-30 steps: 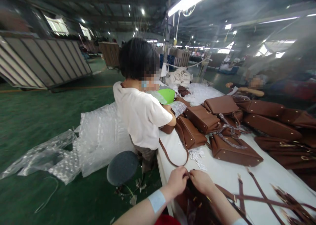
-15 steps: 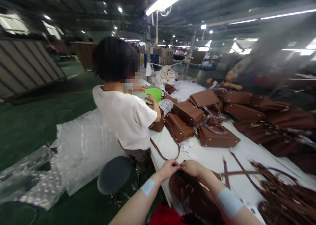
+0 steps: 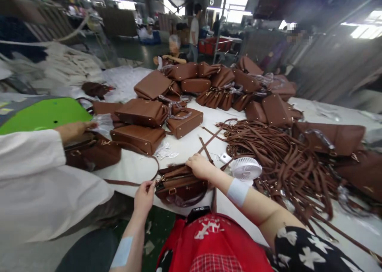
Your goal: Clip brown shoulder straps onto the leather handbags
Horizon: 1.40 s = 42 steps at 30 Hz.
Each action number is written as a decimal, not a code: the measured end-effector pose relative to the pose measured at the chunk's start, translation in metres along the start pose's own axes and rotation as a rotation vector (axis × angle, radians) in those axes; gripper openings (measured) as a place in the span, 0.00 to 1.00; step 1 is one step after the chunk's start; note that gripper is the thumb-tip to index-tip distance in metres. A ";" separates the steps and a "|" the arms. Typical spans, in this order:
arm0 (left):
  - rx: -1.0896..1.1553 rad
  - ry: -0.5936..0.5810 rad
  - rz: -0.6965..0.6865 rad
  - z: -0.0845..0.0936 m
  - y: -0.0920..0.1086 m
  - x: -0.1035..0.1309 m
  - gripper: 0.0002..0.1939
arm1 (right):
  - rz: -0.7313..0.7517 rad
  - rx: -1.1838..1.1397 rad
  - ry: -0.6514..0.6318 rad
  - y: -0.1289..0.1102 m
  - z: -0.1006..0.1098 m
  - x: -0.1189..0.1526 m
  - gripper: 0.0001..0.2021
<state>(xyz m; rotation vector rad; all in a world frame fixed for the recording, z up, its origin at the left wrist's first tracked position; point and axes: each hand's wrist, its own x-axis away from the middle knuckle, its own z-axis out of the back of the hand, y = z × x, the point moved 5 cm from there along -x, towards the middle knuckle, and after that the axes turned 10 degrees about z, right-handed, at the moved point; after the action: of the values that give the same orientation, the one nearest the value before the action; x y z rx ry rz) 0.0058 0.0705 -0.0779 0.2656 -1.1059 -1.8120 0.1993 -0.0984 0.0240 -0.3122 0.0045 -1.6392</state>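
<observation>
A brown handbag (image 3: pixel 186 191) with gold hardware lies on the white table in front of me, its handle drooping over the near side. My left hand (image 3: pixel 144 197) is pinched at the bag's left end, beside small gold-coloured metal; what sits between the fingertips is too small to make out. Bent over the bag's upper back edge, the fingers of my right hand (image 3: pixel 199 166) grip it. A thin brown strap (image 3: pixel 127 182) runs along the table behind my left hand. White paper tags (image 3: pixel 165 150) are scattered just beyond the bag.
A heap of brown straps (image 3: pixel 277 156) and a small white fan (image 3: pixel 246 168) are to the right. Brown handbags (image 3: pixel 140 113) crowd the table's far side. At left, a co-worker's white sleeve (image 3: pixel 30 154) reaches over another bag, near a green panel (image 3: pixel 47 113).
My view has swung right and down toward the table. My hands, close together before, are now apart: left at the bag's end, right on its top edge.
</observation>
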 end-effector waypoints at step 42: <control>-0.254 -0.819 -0.827 -0.267 0.173 0.211 0.06 | -1.025 -0.617 0.022 0.046 -0.259 0.387 0.10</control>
<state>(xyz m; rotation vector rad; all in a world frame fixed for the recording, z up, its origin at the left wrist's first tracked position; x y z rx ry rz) 0.1630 -0.2744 -0.0368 -0.2511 -1.3971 -2.9219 0.1678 -0.5293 -0.1565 -0.8642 0.4356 -2.6413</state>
